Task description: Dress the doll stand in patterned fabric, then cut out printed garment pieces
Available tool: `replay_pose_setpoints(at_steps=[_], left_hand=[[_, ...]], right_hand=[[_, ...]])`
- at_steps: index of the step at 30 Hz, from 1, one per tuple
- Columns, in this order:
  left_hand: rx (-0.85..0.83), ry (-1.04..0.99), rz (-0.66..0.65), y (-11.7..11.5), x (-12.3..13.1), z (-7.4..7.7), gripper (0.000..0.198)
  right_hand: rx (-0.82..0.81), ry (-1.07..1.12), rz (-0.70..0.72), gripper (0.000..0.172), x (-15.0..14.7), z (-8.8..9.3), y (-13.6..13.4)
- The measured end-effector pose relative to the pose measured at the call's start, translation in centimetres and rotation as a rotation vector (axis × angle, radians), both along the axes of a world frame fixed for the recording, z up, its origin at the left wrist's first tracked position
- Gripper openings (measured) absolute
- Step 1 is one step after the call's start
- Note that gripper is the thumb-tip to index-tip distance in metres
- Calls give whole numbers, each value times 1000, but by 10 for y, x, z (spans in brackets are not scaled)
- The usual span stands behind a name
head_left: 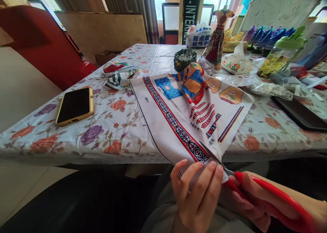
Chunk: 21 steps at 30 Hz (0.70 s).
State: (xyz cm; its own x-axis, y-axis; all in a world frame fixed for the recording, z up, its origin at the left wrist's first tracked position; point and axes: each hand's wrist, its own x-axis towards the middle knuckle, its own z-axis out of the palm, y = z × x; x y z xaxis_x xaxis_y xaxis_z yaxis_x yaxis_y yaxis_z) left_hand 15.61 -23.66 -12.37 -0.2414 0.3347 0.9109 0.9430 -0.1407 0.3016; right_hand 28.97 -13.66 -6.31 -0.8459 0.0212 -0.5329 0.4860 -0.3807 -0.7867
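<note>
right hand (258,191) closed round red scissors (276,188), lower right; left hand (198,200) holding printed cloth (176,107). dark basket (185,63) crowds its far edge; phone (75,105) lies mid-left.

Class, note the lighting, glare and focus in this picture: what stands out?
Head view: the back windows are washed out white; head view: the tablecloth shines toward its far end; head view: the printed cloth looks fairly crisp, the scissors softer.
</note>
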Motion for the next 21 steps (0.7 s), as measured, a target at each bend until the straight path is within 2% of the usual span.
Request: replay_pose_setpoints(at_steps=[12,18,21], left_hand=[[-3,-18,5,0,2,0,13],[-14,-10,9,0,2,0,12],[-13,-20,12,-1,4,1,13]], right_hand=[[-41,52,-13,53,11,-16,-2],[-104,45,-12,56,11,-14,-3],[-42,20,-19,57,10,-13,-3]])
